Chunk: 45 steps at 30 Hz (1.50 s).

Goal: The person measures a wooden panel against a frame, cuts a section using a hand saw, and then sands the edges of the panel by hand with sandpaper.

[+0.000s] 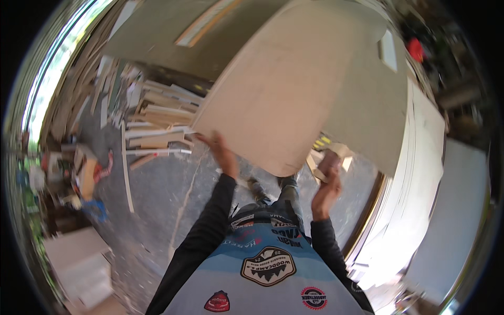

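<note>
A large pale, curved-edged wooden panel [278,84] lies in front of me on a bigger grey-brown board [362,115]. My left hand [223,155] is at the panel's near left edge, its fingers stretched out and slightly blurred; it seems to touch the edge. In my right hand [326,195] is a small reddish-brown sanding block [329,161], pinched between thumb and fingers. That block is held up just right of the panel's near rounded end, apart from the panel.
Wooden offcuts and strips [160,113] lie piled on the grey floor [152,184] to the left. White sheets [415,178] stand along the right side. A white strip [388,50] rests on the board's far right. A cardboard-coloured box [79,268] stands at lower left.
</note>
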### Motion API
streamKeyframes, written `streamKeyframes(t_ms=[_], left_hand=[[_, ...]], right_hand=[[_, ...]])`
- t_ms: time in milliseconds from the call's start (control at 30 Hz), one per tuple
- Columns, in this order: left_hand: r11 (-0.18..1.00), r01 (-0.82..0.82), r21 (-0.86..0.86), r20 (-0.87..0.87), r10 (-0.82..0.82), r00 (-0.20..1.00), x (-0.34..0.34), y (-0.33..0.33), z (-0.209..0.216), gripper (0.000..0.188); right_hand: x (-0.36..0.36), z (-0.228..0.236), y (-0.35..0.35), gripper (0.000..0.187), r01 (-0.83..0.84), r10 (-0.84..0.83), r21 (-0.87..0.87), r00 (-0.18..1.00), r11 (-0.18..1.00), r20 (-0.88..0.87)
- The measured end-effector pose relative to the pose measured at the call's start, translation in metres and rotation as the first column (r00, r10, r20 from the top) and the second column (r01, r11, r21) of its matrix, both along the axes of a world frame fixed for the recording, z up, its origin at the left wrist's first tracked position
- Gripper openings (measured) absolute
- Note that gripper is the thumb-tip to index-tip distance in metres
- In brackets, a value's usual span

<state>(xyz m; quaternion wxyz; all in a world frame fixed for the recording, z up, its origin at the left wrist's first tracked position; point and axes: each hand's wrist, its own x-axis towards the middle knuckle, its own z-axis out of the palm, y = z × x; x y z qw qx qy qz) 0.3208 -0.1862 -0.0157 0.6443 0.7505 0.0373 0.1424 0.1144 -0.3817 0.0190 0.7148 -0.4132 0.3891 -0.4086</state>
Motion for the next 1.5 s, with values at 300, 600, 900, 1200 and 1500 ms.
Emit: streamKeyframes(t_ms=[300, 600, 900, 1200, 1500], left_hand=[[0.742, 0.417, -0.524, -0.146, -0.561, 0.815, -0.136, 0.011, 0.078, 0.078], [0.263, 0.19, -0.946, 0.089, -0.353, 0.931, -0.132, 0.015, 0.097, 0.072], [0.818, -0.36, -0.448, -0.253, 0.27, 0.929, -0.104, -0.04, 0.047, 0.054], [0.929, -0.338, -0.153, -0.113, 0.323, 0.94, -0.179, -0.15, 0.044, 0.06], [0.876, -0.474, 0.086, 0.193, 0.452, 0.871, 0.031, -0.005, 0.019, 0.054]], right_hand=[[0.054, 0.107, 0.006, 0.065, -0.93, 0.87, 0.204, 0.361, 0.307, 0.335], [0.091, 0.098, 0.053, 0.047, -0.744, 0.859, 0.633, 0.165, -0.214, 0.484], [0.257, 0.088, -0.02, 0.021, -0.733, 0.628, -0.638, 0.386, -0.236, -0.676], [0.338, 0.039, -0.032, 0.068, -0.554, 0.128, -0.505, 0.58, -0.662, -0.804], [0.338, 0.048, -0.02, 0.07, -0.565, 0.11, -0.482, 0.567, -0.669, -0.817]])
